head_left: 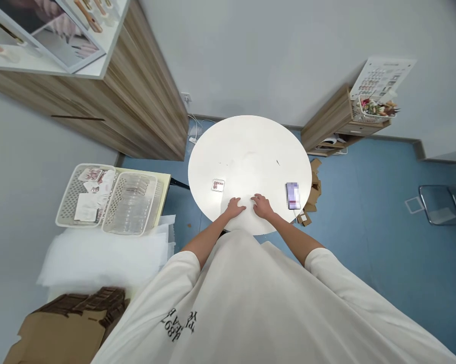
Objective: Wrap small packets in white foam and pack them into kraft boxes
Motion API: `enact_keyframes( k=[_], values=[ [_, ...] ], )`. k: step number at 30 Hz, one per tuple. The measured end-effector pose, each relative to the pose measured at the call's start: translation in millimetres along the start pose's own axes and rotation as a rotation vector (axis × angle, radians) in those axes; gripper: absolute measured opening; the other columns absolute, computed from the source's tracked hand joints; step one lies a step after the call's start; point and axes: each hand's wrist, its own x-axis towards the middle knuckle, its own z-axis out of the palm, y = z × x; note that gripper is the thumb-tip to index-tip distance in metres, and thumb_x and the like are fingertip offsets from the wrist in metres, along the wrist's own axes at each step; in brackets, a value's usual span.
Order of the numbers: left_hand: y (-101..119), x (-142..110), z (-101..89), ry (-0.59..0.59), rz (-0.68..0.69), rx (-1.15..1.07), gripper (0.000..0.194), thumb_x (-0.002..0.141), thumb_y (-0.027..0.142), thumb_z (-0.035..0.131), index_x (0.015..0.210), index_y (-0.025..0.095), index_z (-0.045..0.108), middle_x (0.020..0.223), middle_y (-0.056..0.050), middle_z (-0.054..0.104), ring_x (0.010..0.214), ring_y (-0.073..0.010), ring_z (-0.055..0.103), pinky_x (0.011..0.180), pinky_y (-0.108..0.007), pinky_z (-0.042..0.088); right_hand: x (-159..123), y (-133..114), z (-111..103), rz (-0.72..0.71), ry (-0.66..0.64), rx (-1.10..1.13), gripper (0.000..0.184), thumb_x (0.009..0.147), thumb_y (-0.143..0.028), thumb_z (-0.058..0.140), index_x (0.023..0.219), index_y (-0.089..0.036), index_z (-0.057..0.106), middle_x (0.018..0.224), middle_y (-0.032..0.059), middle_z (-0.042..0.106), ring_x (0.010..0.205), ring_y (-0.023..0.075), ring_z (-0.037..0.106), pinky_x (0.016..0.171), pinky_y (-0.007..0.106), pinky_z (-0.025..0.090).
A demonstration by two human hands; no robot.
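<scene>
A round white table [250, 141] stands right in front of me. Resting at its near edge is my left hand [234, 208], thumb spread away from the fingers, on a white surface. Across a small gap, my right hand [262, 206] lies with its fingers stretched apart and pointing leftward. I see no object in either hand; a faint pale outline around them could be a thin white sheet, but I cannot tell. Beyond the left hand lies a small clear case [218, 185] with reddish pieces inside. A phone [293, 195] with a lit screen is to the right, a cable at its lower end.
Left of the table, two white plastic baskets [112, 222] hold packets and clear boxes. White foam sheets [102, 258] and flat cardboard [60, 336] lie nearer. A wooden cabinet [148, 86] rises at back left; cardboard pieces [313, 184] are on the floor at right.
</scene>
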Motion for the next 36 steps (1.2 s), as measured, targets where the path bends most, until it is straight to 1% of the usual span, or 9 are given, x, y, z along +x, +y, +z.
enact_keyframes(
  k=[4,9,14,17,20,24,27,32,36],
  values=[
    [-9,0,-1.7,0.062,0.181,-0.102,0.054,0.092,0.035,0.056,0.144,0.022,0.047,0.162,-0.011,0.036,0.152,-0.0254,0.030,0.123,-0.040,0.030,-5,-16,16,-0.007,-0.104,-0.034,0.055,0.095,-0.022,0.046,0.150,-0.021,0.048,0.161,0.0127,0.034,0.142,0.0308,0.038,0.112,0.046,0.034],
    [-35,-6,-17.5,0.168,0.290,0.022,0.044,0.092,0.020,0.049,0.136,0.020,0.055,0.152,-0.011,0.047,0.146,-0.0251,0.039,0.122,-0.043,0.033,-3,-23,28,0.048,-0.194,-0.098,0.059,0.094,-0.026,0.048,0.153,-0.021,0.042,0.165,0.0133,0.027,0.147,0.0334,0.029,0.115,0.049,0.029],
    [-54,1,-69.9,0.328,0.257,0.252,0.047,0.091,0.015,0.047,0.137,0.019,0.053,0.150,-0.012,0.049,0.140,-0.0284,0.045,0.115,-0.046,0.040,1,-25,31,0.088,-0.174,-0.102,0.058,0.095,-0.025,0.047,0.152,-0.020,0.043,0.164,0.0137,0.028,0.145,0.0333,0.030,0.114,0.047,0.030],
    [-58,10,-102.9,0.332,0.271,0.405,0.050,0.086,0.008,0.047,0.134,0.020,0.053,0.154,-0.012,0.045,0.146,-0.0289,0.037,0.115,-0.048,0.038,2,-28,32,0.107,-0.164,-0.093,0.056,0.095,-0.025,0.046,0.151,-0.020,0.044,0.164,0.0134,0.028,0.146,0.0327,0.030,0.115,0.046,0.030],
    [-59,23,-123.1,0.272,0.292,0.528,0.053,0.081,0.004,0.050,0.131,0.018,0.053,0.162,-0.015,0.034,0.152,-0.0319,0.025,0.119,-0.052,0.029,-1,-31,33,0.136,-0.139,-0.084,0.054,0.096,-0.025,0.046,0.150,-0.021,0.046,0.163,0.0132,0.030,0.145,0.0319,0.032,0.115,0.046,0.030],
    [-60,40,-130.1,0.172,0.313,0.617,0.060,0.078,0.003,0.051,0.135,0.018,0.048,0.163,-0.016,0.031,0.153,-0.0331,0.021,0.119,-0.056,0.024,-11,-35,36,0.164,-0.093,-0.061,0.052,0.097,-0.023,0.045,0.149,-0.021,0.047,0.161,0.0135,0.033,0.143,0.0314,0.035,0.113,0.045,0.032],
    [-61,46,-128.6,0.164,0.335,0.640,0.061,0.078,0.002,0.050,0.136,0.019,0.046,0.160,-0.016,0.036,0.151,-0.0320,0.024,0.117,-0.054,0.024,-23,-38,40,0.184,-0.071,-0.044,0.052,0.097,-0.021,0.045,0.148,-0.021,0.049,0.160,0.0136,0.036,0.141,0.0312,0.038,0.112,0.046,0.034],
    [-68,41,-130.2,0.211,0.425,0.700,0.050,0.080,0.000,0.048,0.126,0.020,0.051,0.140,-0.016,0.052,0.137,-0.0307,0.041,0.113,-0.047,0.029,-36,-45,49,0.230,-0.069,-0.022,0.051,0.096,-0.019,0.044,0.146,-0.020,0.052,0.158,0.0134,0.039,0.140,0.0307,0.039,0.112,0.046,0.033],
    [-74,31,-138.1,0.194,0.472,0.714,0.043,0.079,0.008,0.055,0.121,0.019,0.053,0.125,-0.015,0.056,0.120,-0.0312,0.052,0.107,-0.045,0.033,-37,-50,55,0.256,-0.044,0.001,0.051,0.095,-0.018,0.045,0.145,-0.021,0.052,0.158,0.0129,0.040,0.141,0.0304,0.038,0.113,0.046,0.033]
  ],
)
